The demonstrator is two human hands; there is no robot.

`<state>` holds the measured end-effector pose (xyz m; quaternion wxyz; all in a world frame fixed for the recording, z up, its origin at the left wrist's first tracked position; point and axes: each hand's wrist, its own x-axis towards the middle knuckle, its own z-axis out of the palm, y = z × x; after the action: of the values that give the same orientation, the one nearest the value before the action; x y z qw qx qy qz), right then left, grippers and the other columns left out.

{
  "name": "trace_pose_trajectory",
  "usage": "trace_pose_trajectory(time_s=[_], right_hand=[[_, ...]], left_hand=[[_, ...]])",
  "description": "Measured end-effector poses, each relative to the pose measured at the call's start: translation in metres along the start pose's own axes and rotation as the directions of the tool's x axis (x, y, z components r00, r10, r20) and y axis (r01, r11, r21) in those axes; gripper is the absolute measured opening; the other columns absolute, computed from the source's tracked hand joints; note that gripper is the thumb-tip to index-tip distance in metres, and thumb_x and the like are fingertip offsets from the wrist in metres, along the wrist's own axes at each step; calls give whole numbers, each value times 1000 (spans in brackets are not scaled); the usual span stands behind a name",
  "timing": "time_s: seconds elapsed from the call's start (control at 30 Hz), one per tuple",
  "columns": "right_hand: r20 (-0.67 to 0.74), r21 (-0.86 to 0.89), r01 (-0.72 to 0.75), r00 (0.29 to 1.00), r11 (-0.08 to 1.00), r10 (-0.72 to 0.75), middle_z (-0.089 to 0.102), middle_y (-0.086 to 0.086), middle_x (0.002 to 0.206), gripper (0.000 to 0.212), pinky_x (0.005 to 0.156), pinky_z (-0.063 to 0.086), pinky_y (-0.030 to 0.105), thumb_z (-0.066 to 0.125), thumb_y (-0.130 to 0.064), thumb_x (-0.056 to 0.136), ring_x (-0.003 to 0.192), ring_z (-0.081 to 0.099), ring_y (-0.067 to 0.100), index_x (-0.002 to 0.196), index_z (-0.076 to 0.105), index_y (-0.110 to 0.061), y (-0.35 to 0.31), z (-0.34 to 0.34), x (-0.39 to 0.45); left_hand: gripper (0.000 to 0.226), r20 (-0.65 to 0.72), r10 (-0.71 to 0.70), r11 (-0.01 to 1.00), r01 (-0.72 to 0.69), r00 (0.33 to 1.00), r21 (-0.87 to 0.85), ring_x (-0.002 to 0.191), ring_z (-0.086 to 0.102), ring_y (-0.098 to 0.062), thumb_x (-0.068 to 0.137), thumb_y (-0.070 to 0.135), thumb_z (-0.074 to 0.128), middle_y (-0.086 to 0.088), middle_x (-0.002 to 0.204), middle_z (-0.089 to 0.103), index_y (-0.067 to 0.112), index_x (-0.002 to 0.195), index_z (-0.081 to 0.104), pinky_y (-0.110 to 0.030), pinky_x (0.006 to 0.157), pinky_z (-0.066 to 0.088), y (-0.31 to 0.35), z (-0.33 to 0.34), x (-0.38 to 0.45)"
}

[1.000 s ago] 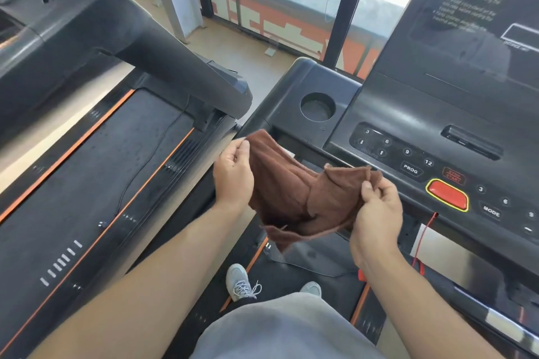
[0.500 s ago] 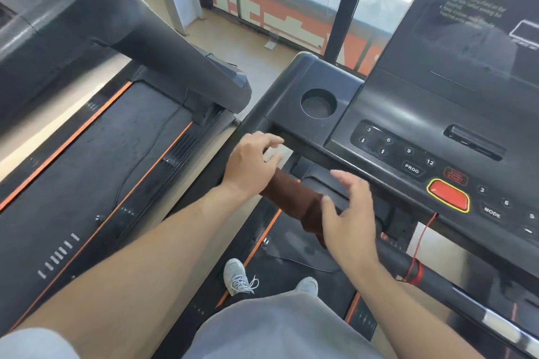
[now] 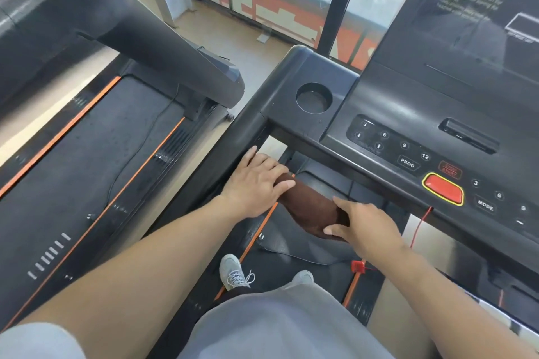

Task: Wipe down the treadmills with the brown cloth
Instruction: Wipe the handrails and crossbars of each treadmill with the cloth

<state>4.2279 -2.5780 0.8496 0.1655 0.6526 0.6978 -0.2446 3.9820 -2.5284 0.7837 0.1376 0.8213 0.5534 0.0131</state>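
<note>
The brown cloth point(image 3: 313, 207) is draped over the front handlebar of the black treadmill, below its console point(image 3: 408, 137). My left hand point(image 3: 256, 183) lies on the cloth's left end with fingers stretched out, next to the left side rail. My right hand point(image 3: 364, 227) presses on the cloth's right end with fingers fairly straight; the thumb touches the cloth's lower edge. Between the hands the cloth wraps the bar, which it hides. A second black treadmill point(image 3: 87, 140) stands to the left.
The console has a round cup holder point(image 3: 314, 97), number keys and a red stop button point(image 3: 442, 189). A red safety cord point(image 3: 420, 227) hangs under it with a clip point(image 3: 358, 266). My shoes point(image 3: 233, 271) stand on the belt. Windows and tan floor lie ahead.
A second ago both hands held the cloth spread in the air. They have since laid it over the handlebar and now press it there, the hands a little farther apart.
</note>
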Motion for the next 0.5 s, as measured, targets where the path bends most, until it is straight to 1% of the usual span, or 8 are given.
trace_pose_trajectory(time_s=[0.07,0.13,0.2,0.23,0.3,0.37,0.43,0.5], right_hand=[[68,-74,-6,998,997,11,68,5,120,59,81,51,38,77,-47,86,114,64,32,136,51,-29,0,-4,5],[74,-81,48,996,996,-42,60,5,131,80,91,49,41,81,-53,78,123,58,32,143,41,-30,-13,-3,13],[13,-48,136,991,990,-135,46,2,150,108,108,42,47,79,-66,73,136,47,32,158,20,-32,-38,5,25],[-16,-12,178,984,984,-178,43,3,153,113,109,42,48,77,-70,73,137,46,31,159,16,-31,-50,10,32],[-80,26,209,975,978,-206,49,4,149,105,101,49,46,73,-72,76,130,54,31,156,20,-29,-68,17,48],[-145,6,221,965,975,-217,61,3,137,84,89,50,43,67,-69,82,117,63,33,147,32,-28,-82,18,66],[-164,17,253,955,967,-246,68,2,124,67,82,48,41,62,-64,87,107,67,34,137,37,-27,-97,14,81],[-198,51,289,941,956,-274,69,0,121,61,81,51,40,59,-61,88,102,69,33,136,39,-31,-111,10,89]], left_hand=[[78,11,-24,999,24,1000,47,135,40,-19,92,67,2,8,128,60,31,131,59,-45,127,4,3,0,2],[79,12,-36,999,35,999,17,129,47,-23,92,66,4,4,122,63,27,126,64,-44,125,12,4,-3,9],[65,-126,22,998,-30,992,-60,119,57,-29,97,54,20,-2,115,69,19,120,69,-43,120,26,0,-10,13],[53,-244,58,994,-78,968,-77,116,59,-30,98,45,29,-3,113,70,15,118,70,-43,117,32,-5,-15,13],[37,-429,40,993,-85,902,-86,119,59,-29,98,30,43,-3,118,68,12,120,68,-44,115,37,-20,-27,9],[35,-501,-95,991,32,860,-133,125,55,-29,98,27,50,-6,127,64,11,126,64,-45,113,38,-39,-38,2],[39,-486,-244,967,177,839,-181,131,51,-30,101,30,52,-9,136,60,9,132,59,-47,115,37,-60,-39,-4],[47,-367,-445,888,350,817,-299,136,47,-29,105,41,45,-9,144,56,11,141,52,-45,116,35,-76,-33,-9]])
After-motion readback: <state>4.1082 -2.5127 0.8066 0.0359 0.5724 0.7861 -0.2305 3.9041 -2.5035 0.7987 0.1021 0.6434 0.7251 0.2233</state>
